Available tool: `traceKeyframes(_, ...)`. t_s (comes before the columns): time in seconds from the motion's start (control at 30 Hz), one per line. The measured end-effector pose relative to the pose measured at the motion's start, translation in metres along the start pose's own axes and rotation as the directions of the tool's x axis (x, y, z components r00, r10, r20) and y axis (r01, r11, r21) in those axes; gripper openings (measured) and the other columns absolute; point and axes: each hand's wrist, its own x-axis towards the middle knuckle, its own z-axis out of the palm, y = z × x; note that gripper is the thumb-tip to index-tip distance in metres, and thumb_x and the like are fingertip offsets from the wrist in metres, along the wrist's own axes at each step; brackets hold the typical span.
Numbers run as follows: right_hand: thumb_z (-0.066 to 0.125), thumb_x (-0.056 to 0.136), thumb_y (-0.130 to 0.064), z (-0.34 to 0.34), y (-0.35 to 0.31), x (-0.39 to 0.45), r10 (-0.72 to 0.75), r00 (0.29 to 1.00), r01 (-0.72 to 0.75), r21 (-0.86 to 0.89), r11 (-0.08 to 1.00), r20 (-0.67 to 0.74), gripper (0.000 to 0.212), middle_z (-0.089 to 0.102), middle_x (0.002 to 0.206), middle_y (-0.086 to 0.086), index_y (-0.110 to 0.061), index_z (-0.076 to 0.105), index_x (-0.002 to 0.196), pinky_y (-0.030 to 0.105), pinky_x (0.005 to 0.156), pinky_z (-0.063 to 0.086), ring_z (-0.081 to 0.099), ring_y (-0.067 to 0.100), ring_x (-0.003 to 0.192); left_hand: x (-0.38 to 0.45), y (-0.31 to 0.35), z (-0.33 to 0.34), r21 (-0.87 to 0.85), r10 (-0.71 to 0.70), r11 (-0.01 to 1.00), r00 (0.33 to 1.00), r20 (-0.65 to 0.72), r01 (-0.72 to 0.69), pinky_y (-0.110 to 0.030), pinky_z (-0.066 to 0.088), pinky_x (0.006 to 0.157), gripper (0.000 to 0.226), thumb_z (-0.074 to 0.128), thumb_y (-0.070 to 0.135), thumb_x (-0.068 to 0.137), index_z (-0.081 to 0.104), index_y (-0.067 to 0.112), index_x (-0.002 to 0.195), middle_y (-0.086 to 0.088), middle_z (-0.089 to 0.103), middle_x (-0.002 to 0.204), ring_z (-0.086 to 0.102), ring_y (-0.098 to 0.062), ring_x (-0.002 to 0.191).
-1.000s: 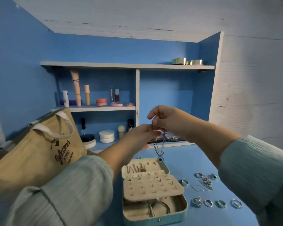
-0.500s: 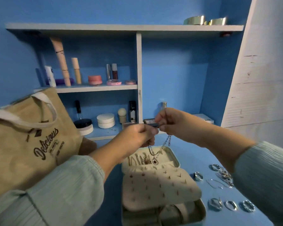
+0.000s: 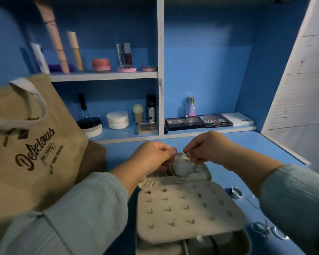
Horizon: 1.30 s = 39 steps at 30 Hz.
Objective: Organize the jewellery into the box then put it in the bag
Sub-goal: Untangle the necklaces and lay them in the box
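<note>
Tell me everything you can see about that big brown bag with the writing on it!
The tan, canvas-looking tote bag stands upright on the blue table, left of the open pale green jewellery box. It has whitish strap handles and dark brown print reading "Delicious" in curly script, with smaller words too blurred to read. It stands in front of the shelf's left end. The person's left sleeve overlaps its lower edge; neither hand holds it.

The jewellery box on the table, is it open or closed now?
Open. The jewellery box has its beige earring panel exposed, and a lower compartment shows beneath it.
</note>
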Motion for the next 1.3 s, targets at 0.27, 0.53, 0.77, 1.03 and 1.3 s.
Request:
traceKeyframes(0.27,0.061,0.081,-0.01,0.015,-0.002,0.022,-0.107,0.994,0.085,-0.384,0.92,-0.037,0.019,0.058,0.069,-0.017,-0.026,0.068,0.073,0.015,0.061,0.047,0.058,0.008,0.072,0.024,-0.007,0.007,0.461,0.067,0.887,0.994,-0.085,-0.02,-0.026,0.042,0.055,0.017,0.06,0.031,0.089,0.052,0.035,0.074,0.006,0.059,0.086,0.057,-0.015,0.073)
traceKeyframes(0.53,0.058,0.085,-0.013,0.022,-0.005,0.02,-0.101,0.995,0.081,-0.554,0.829,-0.005,0.019,0.059,0.08,-0.008,-0.026,0.073,0.086,0.023,0.07,0.048,0.061,0.017,0.082,0.028,-0.002,0.01,0.59,0.087,0.807,0.994,-0.059,-0.036,-0.026,0.036,0.06,0.008,0.056,0.027,0.09,0.051,0.033,0.088,0.012,0.046,0.079,0.049,-0.014,0.083)
traceKeyframes(0.77,0.061,0.085,-0.018,0.025,-0.007,0.027,-0.077,0.997,0.057,-0.617,0.785,-0.007,0.015,0.068,0.095,0.002,-0.021,0.074,0.091,0.03,0.074,0.055,0.063,0.022,0.084,0.026,0.005,0.011,0.635,0.006,0.772,0.999,-0.044,0.023,-0.025,0.037,0.06,0.014,0.058,0.025,0.089,0.051,0.031,0.079,0.007,0.051,0.083,0.054,-0.017,0.084)
traceKeyframes(1.03,0.061,0.086,-0.021,0.025,-0.008,0.033,-0.057,0.998,0.056,-0.68,0.731,0.022,0.015,0.068,0.093,0.006,-0.014,0.073,0.091,0.027,0.067,0.051,0.061,0.021,0.077,0.027,0.005,0.012,0.646,-0.011,0.762,0.999,-0.049,0.04,-0.026,0.039,0.063,0.011,0.058,0.024,0.089,0.054,0.031,0.082,0.005,0.053,0.088,0.053,-0.017,0.082)
traceKeyframes(1.3,0.065,0.084,-0.022,0.018,-0.011,0.026,-0.049,0.99,0.128,-0.712,0.69,0.13,0.019,0.068,0.102,0.009,-0.011,0.073,0.097,0.028,0.072,0.05,0.058,0.019,0.08,0.023,0.008,0.009,0.656,-0.053,0.754,0.999,0.011,0.032,-0.026,0.044,0.063,0.006,0.059,0.029,0.088,0.063,0.033,0.088,0.004,0.059,0.09,0.059,-0.018,0.085)
